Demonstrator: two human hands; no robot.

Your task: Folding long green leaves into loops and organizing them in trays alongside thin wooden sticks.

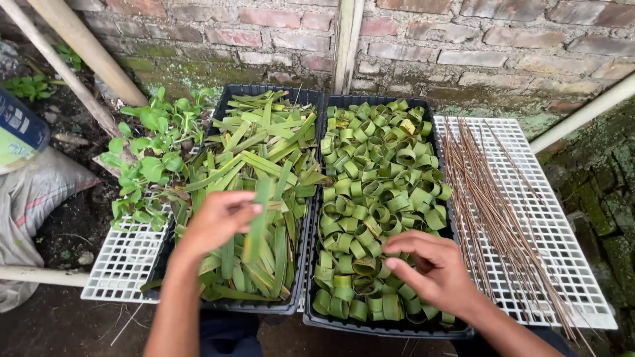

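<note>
My left hand [215, 221] pinches one flat leaf strip [256, 221] over the left black tray [225, 305]. The strip looks light, pliable and easily creased, so I would grip mid-length. My right hand [426, 268] rests loosely curled, empty, on the rolled leaf rings [377, 192].

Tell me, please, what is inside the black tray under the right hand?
The right black tray is filled with green leaf rings. The right hand covers some; the tray's bottom is hidden.

Green leaf strips [264, 198], black trays [311, 317], white grid [562, 264]
</note>
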